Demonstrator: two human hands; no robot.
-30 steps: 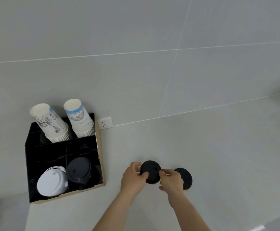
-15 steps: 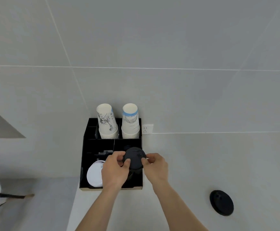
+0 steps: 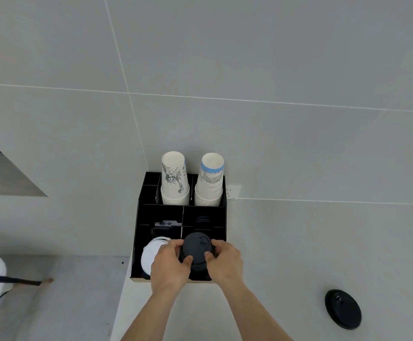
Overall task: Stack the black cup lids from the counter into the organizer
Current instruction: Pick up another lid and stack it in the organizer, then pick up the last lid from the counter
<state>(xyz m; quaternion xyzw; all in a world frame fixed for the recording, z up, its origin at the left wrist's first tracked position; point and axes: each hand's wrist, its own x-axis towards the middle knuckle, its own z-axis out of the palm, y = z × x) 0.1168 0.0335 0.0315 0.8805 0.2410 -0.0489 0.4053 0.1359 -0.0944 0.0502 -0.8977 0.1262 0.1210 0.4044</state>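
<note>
Pale grey counter (image 3: 323, 242) and matching wall tiles fill most of my view; the black organizer (image 3: 136, 232) sits against the wall at the counter's left edge, with 2 stacks of paper cups (image 3: 175, 178) in its back compartments and white lids (image 3: 151, 257) in its front-left one.

I have both hands on 1 black lid (image 3: 196, 248); my left hand (image 3: 169, 265) pinches its left rim and my right hand (image 3: 225, 263) its right rim, thumbs closed on the near edge, so each hand is clamped on the lid rather than open. It sits over the organizer's front-right compartment, and I judge it is resting on or just above a stack of black lids there; my hands hide the stack, so I cannot tell whether it is seated.

As for progress, I judge this lid nearly placed but not released; 1 more black lid (image 3: 342, 308) lies flat on the counter, well apart to the right, and that is what is left in view.

The held lid is round, so it has no real long axis; its domed top faces up and tilts slightly toward me, with the embossed marks toward the far side.
</note>
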